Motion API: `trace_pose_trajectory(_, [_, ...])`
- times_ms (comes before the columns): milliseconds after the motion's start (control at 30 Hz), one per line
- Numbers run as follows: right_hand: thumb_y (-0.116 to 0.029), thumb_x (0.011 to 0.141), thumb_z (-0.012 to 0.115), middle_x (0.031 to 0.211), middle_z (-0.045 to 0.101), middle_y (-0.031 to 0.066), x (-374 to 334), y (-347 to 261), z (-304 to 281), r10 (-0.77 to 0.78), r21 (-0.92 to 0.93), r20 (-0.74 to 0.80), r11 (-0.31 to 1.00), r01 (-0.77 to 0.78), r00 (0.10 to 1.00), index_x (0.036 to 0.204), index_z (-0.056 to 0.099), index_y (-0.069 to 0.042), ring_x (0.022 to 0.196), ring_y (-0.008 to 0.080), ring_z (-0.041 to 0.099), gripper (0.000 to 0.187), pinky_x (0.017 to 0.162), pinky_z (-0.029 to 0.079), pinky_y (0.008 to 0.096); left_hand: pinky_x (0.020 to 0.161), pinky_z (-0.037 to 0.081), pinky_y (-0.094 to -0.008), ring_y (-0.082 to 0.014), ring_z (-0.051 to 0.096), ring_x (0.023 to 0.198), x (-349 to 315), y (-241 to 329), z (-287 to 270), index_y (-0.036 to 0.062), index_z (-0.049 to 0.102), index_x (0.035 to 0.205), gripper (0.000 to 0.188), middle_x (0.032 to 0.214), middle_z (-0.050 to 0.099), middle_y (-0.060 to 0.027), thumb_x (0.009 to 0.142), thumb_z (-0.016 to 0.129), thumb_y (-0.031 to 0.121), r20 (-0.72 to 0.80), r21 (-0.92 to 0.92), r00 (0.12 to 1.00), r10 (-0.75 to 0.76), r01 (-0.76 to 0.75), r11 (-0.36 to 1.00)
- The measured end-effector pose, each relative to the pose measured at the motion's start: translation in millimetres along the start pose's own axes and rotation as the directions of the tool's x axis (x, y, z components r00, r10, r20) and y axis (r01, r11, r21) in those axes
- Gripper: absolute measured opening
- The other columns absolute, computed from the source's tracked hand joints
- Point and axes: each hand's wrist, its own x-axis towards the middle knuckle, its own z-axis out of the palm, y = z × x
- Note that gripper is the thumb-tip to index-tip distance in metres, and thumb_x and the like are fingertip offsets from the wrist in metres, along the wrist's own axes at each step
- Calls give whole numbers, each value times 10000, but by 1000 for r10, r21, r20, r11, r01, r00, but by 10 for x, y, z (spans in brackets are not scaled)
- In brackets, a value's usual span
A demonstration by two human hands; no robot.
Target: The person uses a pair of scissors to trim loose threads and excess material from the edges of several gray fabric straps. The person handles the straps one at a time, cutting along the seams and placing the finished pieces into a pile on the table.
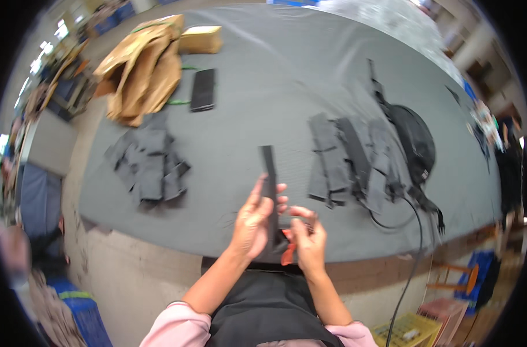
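Observation:
In my left hand (pixel 253 225) is a narrow dark fabric strip (pixel 268 188), standing nearly upright between thumb and fingers. My right hand (pixel 311 242) is closed just to the right of the strip's lower part, its fingers curled in a pinch. A small orange-red item (pixel 288 254) shows at the palm side of that hand; blur hides its exact kind. Both hands are over the near edge of the grey-covered table (pixel 234 139). To their left lies a loose heap of dark grey fabric pieces (pixel 150 165). On the right, several bundles of grey strips (pixel 328 159) lie side by side.
A black bag (pixel 413 139) with straps lies beyond the right bundles, and a dark cable (pixel 415 272) hangs over the near edge. Far left are a brown paper bag (pixel 145 75), a yellowish block (pixel 201 39) and a black phone-like slab (pixel 203 89). A yellow crate (pixel 411 331) stands below right.

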Motion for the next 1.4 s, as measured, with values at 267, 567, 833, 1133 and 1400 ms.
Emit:
trace_pose_trajectory(267, [-38, 777, 708, 912, 541, 42, 203, -119, 158, -34, 102, 121, 995, 22, 992, 1175, 425, 18, 750, 72, 532, 492, 636, 453, 204, 967, 394, -294, -204, 471, 1204, -183, -140, -3, 81, 367, 1417, 729, 1380, 411, -108, 722, 399, -138, 113, 657, 987, 111, -158, 737])
trace_pose_trajectory(567, [142, 675, 521, 814, 555, 35, 203, 67, 176, -354, -292, 10, 894, 341, 935, 1078, 569, 38, 671, 52, 491, 419, 604, 416, 186, 901, 477, -388, -355, 560, 1078, -143, 47, -144, 34, 444, 1317, 570, 1217, 541, -192, 773, 416, -136, 250, 892, 886, 389, -368, 263])
trace_pose_trajectory(833, [77, 640, 513, 640, 541, -11, 297, -59, 24, -55, -232, 112, 970, 80, 992, 901, 658, 32, 509, 36, 376, 301, 450, 308, 204, 718, 510, -290, -197, 640, 810, -215, 246, -361, -39, 634, 956, 136, 878, 645, -123, 836, 618, 23, 202, 844, 959, 201, -274, 462])
trace_pose_trajectory(1133, [-220, 876, 615, 910, 609, 109, -60, -23, -62, -140, -450, 216, 864, 226, 966, 1141, 540, -20, 741, 172, 602, 340, 698, 477, 277, 553, 351, -243, -55, 386, 624, -176, 35, -411, -10, 573, 784, 470, 617, 445, 26, 972, 462, 405, -266, 715, 963, 33, 174, 677])
trace_pose_trajectory(1400, [-66, 757, 681, 859, 539, 54, -37, -397, -89, -342, -659, 540, 398, 639, 769, 1071, 608, -78, 667, 199, 565, 322, 600, 449, 344, 560, 363, -265, -82, 392, 616, -209, 53, -358, -14, 572, 809, 508, 605, 429, 15, 981, 414, 438, -192, 803, 980, 60, 122, 583])
